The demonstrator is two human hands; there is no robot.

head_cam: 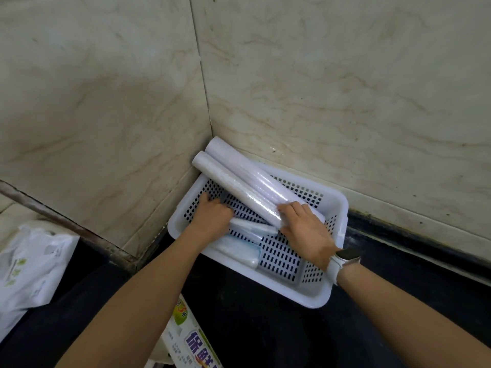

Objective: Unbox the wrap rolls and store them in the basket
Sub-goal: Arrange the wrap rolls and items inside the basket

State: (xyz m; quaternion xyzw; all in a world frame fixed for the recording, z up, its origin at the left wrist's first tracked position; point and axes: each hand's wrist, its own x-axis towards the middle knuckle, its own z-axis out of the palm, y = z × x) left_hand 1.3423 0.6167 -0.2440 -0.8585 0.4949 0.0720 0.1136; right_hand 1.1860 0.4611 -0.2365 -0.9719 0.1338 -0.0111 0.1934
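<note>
Two long wrap rolls (239, 185) lie side by side, slanting from the basket's upper-left corner, where their ends jut past the rim, down to the middle of the frame. The white perforated basket (336, 221) sits on the dark tabletop (398, 301), pushed into the corner of the tiled walls. The right hand (305, 229), a watch (345, 257) on its wrist, lies over the near ends of the long rolls with fingers (288, 208) curled onto them, steadying or pressing them down. The left hand (212, 216) reaches into the basket's left side; whether its fingers are clasping anything I cannot tell, since they are hidden against the mesh.

Two, perhaps three, shorter packs (247, 243) lie low in the basket beneath; blur makes the count uncertain. This looks like the storing step, arranging rolls so they fit. Next calls for angling the long rolls lower or diagonally so they settle inside. One printed box (186, 338) lies at the bottom centre, one plastic bag (32, 266) at lower left.
</note>
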